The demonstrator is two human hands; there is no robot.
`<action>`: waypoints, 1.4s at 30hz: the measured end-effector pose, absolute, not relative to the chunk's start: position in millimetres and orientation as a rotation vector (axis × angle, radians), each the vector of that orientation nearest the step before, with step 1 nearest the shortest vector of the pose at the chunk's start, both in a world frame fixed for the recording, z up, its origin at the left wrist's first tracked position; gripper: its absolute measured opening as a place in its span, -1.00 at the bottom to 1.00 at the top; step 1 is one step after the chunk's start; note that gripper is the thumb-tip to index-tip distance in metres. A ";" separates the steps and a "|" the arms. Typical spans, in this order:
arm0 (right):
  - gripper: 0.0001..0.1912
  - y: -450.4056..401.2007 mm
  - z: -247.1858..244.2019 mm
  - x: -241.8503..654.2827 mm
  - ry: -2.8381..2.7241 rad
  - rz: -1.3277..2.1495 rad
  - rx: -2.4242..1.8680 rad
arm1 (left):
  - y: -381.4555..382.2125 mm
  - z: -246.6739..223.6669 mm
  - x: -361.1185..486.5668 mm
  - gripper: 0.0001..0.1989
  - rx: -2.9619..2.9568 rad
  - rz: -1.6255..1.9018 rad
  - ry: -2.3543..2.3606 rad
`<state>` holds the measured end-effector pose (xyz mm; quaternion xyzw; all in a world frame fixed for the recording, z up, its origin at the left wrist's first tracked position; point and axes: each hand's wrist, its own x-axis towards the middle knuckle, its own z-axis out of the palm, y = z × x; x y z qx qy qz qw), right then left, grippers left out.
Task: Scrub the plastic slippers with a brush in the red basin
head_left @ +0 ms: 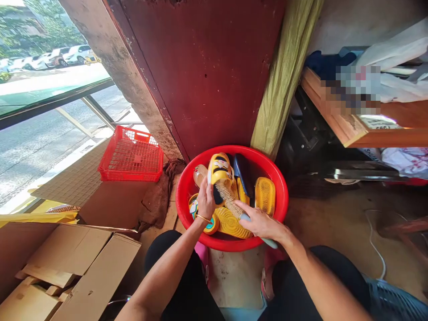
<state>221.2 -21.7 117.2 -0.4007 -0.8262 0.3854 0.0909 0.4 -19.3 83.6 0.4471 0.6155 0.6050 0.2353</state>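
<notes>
My left hand [206, 203] holds a yellow and black sandal [220, 167] by its side, above a round red basin [282, 200]. In my right hand [259, 220] is a brush [228, 198] with pale bristles and a blue-grey handle; its bristle end lies against the sandal's opening. Several other shoes are in the basin: a yellow sole [232, 223] below the brush, a yellow slipper [265, 196] at the right, a dark blue slipper [243, 174] at the back and a beige shoe [199, 174] at the left.
A red plastic crate [132, 156] and a brown cloth [157, 200] lie left of the basin. An open cardboard box [96, 272] stands at the lower left. Behind is a dark red door [203, 76]; a wooden table [354, 133] is at the right.
</notes>
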 end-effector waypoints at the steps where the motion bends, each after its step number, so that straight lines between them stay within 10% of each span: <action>1: -0.24 -17.8 119.7 229.6 -2.443 1.167 -1.179 | -17.3 87.1 -7.5 -0.52 1.226 1.724 1.743; 11: -0.33 55.9 73.8 282.6 -2.142 0.617 -2.122 | -11.6 78.6 -94.3 -0.43 1.362 1.215 1.961; 29: 0.15 70.0 20.5 224.9 -2.311 0.595 -2.312 | -20.2 53.6 -70.7 0.04 1.135 0.916 2.027; 42: -0.11 77.0 50.7 269.4 -2.136 0.731 -2.212 | -22.6 73.0 -2.9 -0.54 1.733 1.329 1.584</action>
